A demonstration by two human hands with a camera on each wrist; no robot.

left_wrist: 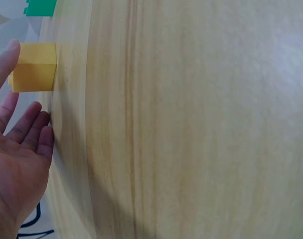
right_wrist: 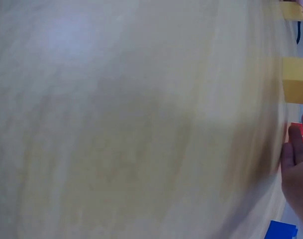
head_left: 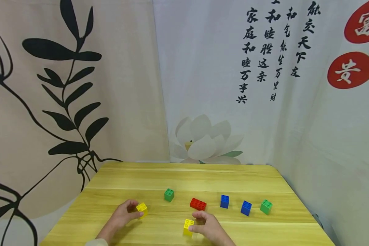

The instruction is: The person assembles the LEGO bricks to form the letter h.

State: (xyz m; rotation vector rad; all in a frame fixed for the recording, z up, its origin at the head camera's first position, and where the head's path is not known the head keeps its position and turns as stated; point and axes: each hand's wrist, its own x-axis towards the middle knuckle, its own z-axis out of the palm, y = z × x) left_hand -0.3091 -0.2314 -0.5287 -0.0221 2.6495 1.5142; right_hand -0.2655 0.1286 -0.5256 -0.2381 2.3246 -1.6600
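At the left front of the table, my left hand [head_left: 123, 215] pinches a yellow toy brick [head_left: 142, 209] between thumb and index finger. In the left wrist view that brick [left_wrist: 36, 67] shows plain sides, with the thumb at its upper corner and the other fingers loosely bent below. My right hand [head_left: 209, 228] holds a second yellow brick [head_left: 188, 227] near the front middle, its thumb across the brick's right side and the index finger behind. The right wrist view catches only part of this brick [right_wrist: 296, 79] and of the hand [right_wrist: 298, 172]; the thumb is out of sight there.
Beyond the hands lie a green brick [head_left: 169, 195], a longer red brick [head_left: 198, 204], two blue bricks [head_left: 224, 201] and another green brick [head_left: 266, 207] at the right. The wooden table [head_left: 141, 177] ends at a printed curtain [head_left: 203, 85] behind it.
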